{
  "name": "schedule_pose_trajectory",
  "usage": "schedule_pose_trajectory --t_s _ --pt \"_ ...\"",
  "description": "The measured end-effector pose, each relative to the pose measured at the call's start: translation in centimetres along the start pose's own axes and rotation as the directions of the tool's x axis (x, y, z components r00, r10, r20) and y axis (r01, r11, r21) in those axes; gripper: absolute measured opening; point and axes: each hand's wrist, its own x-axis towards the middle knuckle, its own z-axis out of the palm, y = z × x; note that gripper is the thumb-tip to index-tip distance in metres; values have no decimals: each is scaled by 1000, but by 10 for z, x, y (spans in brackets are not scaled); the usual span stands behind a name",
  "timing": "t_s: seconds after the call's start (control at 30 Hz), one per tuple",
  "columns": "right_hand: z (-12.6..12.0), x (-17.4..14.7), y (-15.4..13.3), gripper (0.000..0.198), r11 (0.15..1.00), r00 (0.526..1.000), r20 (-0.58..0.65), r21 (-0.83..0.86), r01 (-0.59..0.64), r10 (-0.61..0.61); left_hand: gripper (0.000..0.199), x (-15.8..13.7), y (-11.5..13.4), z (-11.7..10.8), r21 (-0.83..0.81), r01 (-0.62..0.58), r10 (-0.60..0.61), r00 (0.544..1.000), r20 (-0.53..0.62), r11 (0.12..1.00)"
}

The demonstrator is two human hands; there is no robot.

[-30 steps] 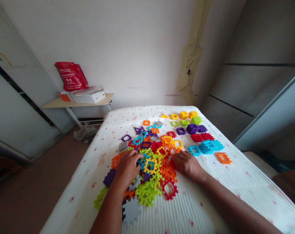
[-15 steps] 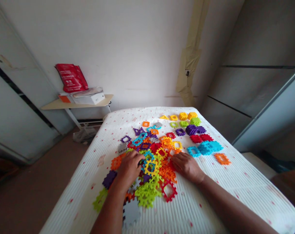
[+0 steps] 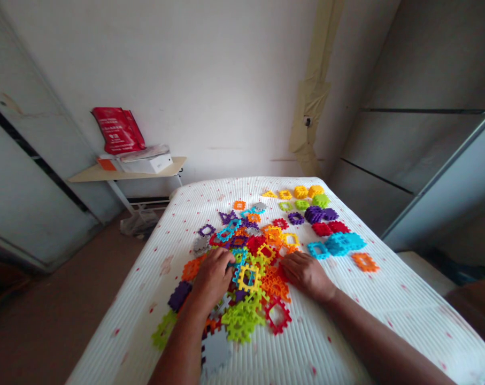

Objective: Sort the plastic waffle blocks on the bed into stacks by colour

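Observation:
A loose heap of notched plastic interlocking tiles in many colours lies in the middle of the covered table. My left hand [image 3: 215,274] is closed at the heap's left side, thumb and fingers curled beside a blue tile [image 3: 239,258]; its grip is hidden. At the heap's right edge rests my right hand [image 3: 308,275], fingers bent and together next to red and orange tiles [image 3: 276,283]; what is under them cannot be seen. Between the hands, a yellow square frame tile [image 3: 249,278] lies on top. Nearer me are lime green tiles [image 3: 242,321], a red frame tile [image 3: 278,315] and a grey tile [image 3: 216,350].
Tiles grouped by colour lie to the right: yellow [image 3: 301,192], green [image 3: 321,200], purple [image 3: 314,214], blue [image 3: 342,243] and a single orange tile [image 3: 365,262]. A side table [image 3: 85,172] with a red bag [image 3: 117,131] and a white box [image 3: 149,162] stands back left.
My left fingers have shifted slightly at the blue tile, which sits a little differently. My right hand stays in place.

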Motion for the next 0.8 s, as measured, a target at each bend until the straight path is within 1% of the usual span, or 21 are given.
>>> schedule_pose_trajectory --t_s 0.07,0.17,0.27,0.37,0.5,0.6,0.7,0.8 --pt "-1 0 0 30 1000 1000 -3 -3 -3 3 16 1 -2 0 -56 9 -14 996 -86 998" --pt "-1 1 0 30 1000 1000 2 -3 -2 2 16 1 -6 0 -117 77 -100 974 -203 990" --pt "-1 1 -1 31 1000 1000 4 -6 0 0 21 0 -9 -1 -208 156 -206 947 -246 966" --pt "-1 1 -2 31 1000 1000 4 -16 0 0 27 -2 -11 -3 -356 187 -290 921 -260 915" --pt "-3 3 -2 30 1000 1000 -7 -11 -2 2 32 -2 -7 -5 -561 199 -388 890 -239 804" --pt "-8 10 -6 27 1000 999 -38 28 -15 16 36 -2 -2 -6 -682 193 -423 887 -186 705" --pt "-13 23 -17 21 995 998 -64 98 29 -23 37 -1 3 -7 -734 214 -436 891 -124 645" --pt "-17 41 -34 32 984 995 -47 152 95 -89 41 -1 8 -10 -735 240 -424 903 -71 635"
